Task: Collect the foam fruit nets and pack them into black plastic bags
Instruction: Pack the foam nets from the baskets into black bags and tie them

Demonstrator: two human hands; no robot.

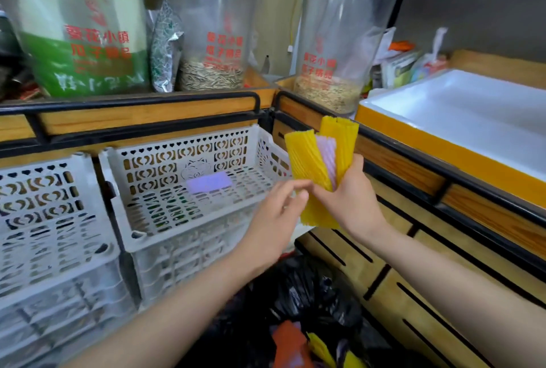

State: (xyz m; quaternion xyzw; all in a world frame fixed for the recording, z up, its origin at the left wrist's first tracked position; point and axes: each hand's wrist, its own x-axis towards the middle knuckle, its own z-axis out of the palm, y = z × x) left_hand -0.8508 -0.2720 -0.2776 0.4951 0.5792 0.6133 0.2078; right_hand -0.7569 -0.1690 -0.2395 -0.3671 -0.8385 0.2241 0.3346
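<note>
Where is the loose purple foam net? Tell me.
Head view, left of centre: the purple foam net lies flat on the floor of the right-hand white crate, just left of the left hand.

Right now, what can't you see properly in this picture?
Head view:
Net count in the bundle: the right hand wraps it.
Black bag contents: cut off by the bottom edge.
Whether the left hand pinches the bundle: fingertips blurred.
Red print on the right jar: blurred.
</note>
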